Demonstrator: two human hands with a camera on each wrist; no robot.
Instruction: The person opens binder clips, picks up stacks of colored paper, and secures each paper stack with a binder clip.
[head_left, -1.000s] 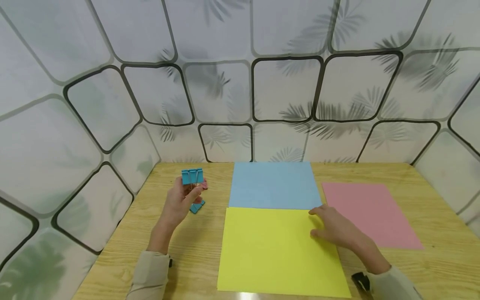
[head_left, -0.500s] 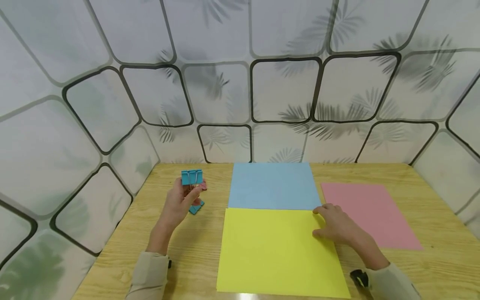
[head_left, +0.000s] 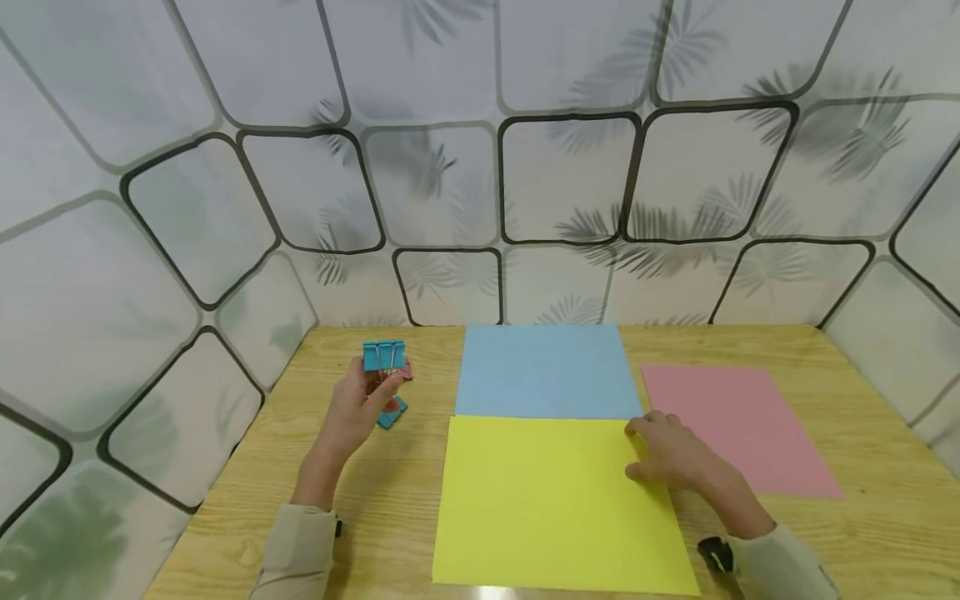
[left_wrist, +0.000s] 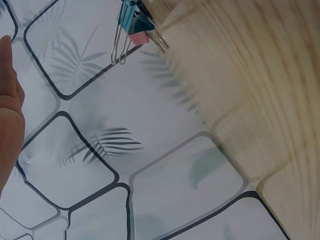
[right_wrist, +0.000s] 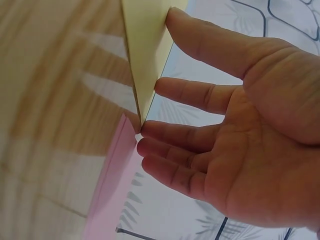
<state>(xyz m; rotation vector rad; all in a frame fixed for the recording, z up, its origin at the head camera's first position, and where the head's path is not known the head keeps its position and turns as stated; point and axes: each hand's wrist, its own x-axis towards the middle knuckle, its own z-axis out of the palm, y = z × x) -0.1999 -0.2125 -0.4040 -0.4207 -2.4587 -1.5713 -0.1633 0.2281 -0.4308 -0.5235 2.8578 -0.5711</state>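
From the head, looks down on a yellow sheet (head_left: pixel 555 508) lying flat on a wood-grained desk (head_left: pixel 390 533). Left of the yellow sheet and raised over the desk, shows the left hand (head_left: pixel 356 408) grasping a blue clip (head_left: pixel 384 355) by the wire handles between thumb and fingers. Also left of the yellow sheet, close by the left hand, includes a second blue clip (head_left: pixel 392 413) on the desk and a partly covered pink clip (head_left: pixel 406 371). At the yellow sheet's right edge, near the far corner, shows the right hand (head_left: pixel 671 450) with thumb and forefinger set apart on the paper. Along the yellow sheet's far edge, has a light blue sheet (head_left: pixel 547 371); to its right, a pink sheet (head_left: pixel 742 433). Behind the yellow sheet, ends at a leaf-patterned wall (head_left: pixel 562 183).

From the left wrist, catches only a cropped part of the left hand; cannot tell the grip here. Shows blue and pink clips overlapping at the top, with wire handles pointing towards the camera.

From the right wrist, shows outstretched, unclenched fingers (right_wrist: pixel 190 93) with tips at the yellow sheet's edge. Beside the yellow sheet's corner, includes the pink sheet.
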